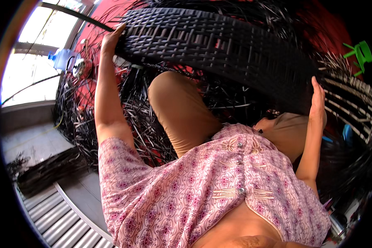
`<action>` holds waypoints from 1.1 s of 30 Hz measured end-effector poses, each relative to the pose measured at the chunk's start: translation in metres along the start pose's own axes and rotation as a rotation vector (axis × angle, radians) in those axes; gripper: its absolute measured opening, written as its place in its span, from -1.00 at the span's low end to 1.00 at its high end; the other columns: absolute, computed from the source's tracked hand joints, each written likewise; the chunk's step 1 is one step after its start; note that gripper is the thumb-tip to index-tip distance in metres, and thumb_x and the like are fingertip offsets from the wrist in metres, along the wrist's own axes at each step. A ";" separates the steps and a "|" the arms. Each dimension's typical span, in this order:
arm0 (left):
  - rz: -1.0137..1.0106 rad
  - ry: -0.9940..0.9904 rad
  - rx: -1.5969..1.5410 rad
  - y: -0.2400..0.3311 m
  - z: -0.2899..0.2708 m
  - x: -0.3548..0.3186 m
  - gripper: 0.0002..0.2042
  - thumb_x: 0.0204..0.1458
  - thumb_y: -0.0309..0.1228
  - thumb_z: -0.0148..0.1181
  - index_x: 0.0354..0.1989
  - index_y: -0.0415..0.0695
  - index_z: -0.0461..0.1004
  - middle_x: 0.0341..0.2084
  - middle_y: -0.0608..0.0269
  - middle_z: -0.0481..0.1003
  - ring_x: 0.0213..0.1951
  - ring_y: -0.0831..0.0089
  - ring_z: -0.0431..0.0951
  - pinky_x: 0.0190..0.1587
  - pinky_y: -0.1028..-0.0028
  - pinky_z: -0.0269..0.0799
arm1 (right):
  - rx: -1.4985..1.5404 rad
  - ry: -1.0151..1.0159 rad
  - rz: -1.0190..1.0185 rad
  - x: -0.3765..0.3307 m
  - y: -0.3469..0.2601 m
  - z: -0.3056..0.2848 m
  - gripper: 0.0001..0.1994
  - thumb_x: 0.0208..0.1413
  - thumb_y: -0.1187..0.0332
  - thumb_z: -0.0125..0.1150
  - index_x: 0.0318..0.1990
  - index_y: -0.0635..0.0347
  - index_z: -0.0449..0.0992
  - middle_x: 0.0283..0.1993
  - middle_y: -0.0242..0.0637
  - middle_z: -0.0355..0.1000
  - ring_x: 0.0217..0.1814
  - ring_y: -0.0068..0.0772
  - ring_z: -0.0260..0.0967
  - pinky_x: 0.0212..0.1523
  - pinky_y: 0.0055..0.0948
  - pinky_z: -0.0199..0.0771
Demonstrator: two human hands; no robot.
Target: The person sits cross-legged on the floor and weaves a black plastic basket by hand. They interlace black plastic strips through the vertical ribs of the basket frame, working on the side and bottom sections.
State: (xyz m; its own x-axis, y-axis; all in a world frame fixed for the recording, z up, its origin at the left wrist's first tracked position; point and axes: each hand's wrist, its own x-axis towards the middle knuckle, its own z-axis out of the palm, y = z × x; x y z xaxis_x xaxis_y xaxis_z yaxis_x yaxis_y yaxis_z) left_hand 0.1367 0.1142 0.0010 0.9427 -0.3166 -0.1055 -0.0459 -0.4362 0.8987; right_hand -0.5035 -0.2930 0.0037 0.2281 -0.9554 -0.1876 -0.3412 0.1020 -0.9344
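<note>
A long, slightly curved panel of woven black plastic strips [202, 39] stretches across the upper middle, tilted down toward the right. My left hand [112, 40] is at its left end, fingers bent around the corner edge. At the opposite end my right hand [317, 99] rests with its fingers straight and upright, the palm side against the panel. The panel's underside and whatever supports it are hidden. Gaps in its weave show red behind. My bent knee [173, 95] rises just below the panel.
Loose black strips [132, 99] heap around my legs over a red covering. On the right are a green plastic stool [361, 56] and a light-striped, ribbed piece [351, 97]. A clear blue bottle [62, 58] stands at the left by bright windows; slatted metal [66, 219] lies lower left.
</note>
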 end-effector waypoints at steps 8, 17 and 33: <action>-0.048 -0.006 -0.011 0.039 0.007 -0.035 -0.30 -0.10 0.19 0.39 0.00 -0.23 0.61 -0.25 0.29 0.57 -0.29 0.53 0.48 -0.23 0.42 0.42 | 0.368 -0.096 -0.184 0.012 -0.033 -0.031 -0.48 0.26 0.07 0.19 0.13 0.40 0.51 0.16 -0.31 0.47 0.21 -0.54 0.35 0.27 -0.51 0.25; 0.451 0.090 0.527 -0.041 0.031 -0.015 -0.18 0.15 0.36 -0.12 0.02 -0.29 0.55 -0.19 -0.30 0.56 -0.15 -0.09 0.57 -0.12 0.10 0.40 | 0.943 -0.304 0.193 0.041 0.059 -0.046 -0.33 0.22 -0.27 0.01 -0.07 0.29 0.55 -0.20 -0.20 0.61 -0.24 -0.29 0.58 -0.12 -0.36 0.58; 1.489 -0.392 0.547 0.144 0.393 -0.427 -0.28 0.08 0.08 0.22 0.31 -0.16 0.29 0.27 -0.01 0.29 0.31 0.04 0.22 0.33 0.05 0.04 | -0.032 0.019 -0.377 0.008 0.057 -0.019 -0.58 0.08 0.04 0.22 -0.29 0.34 0.51 -0.37 0.12 0.50 -0.27 0.12 0.51 -0.24 -0.05 0.46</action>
State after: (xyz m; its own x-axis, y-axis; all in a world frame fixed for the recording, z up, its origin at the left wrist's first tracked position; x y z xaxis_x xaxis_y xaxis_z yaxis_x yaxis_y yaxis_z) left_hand -0.4023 -0.1441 0.0083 -0.1717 -0.8520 0.4945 -0.9712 0.2305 0.0598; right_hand -0.5385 -0.3003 -0.0450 0.3261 -0.9293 0.1736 -0.2653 -0.2662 -0.9267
